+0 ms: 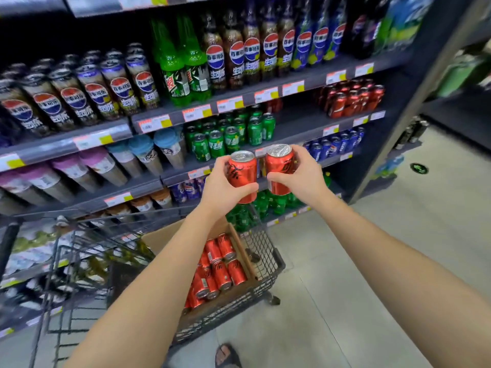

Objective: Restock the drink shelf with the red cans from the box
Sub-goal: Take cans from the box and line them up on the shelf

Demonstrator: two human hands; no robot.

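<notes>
My left hand (221, 188) grips an upright red can (243, 172) and my right hand (303, 176) grips a second red can (280, 166); the two cans are held side by side in front of the drink shelf (300, 128). Below them an open cardboard box (244, 253) in a shopping cart (268, 261) holds several red cans (220, 272) lying on their sides. On the shelf, a group of red cans (353, 98) stands at the right, with a dark gap to its left.
Green cans (231, 134) fill the same shelf to the left, blue cans (334, 144) sit a level lower. Cola and green bottles (175, 65) stand above. A grey upright post (414, 102) ends the shelving at the right, beside open tiled floor (385, 248). My sandalled foot (225, 354) shows below.
</notes>
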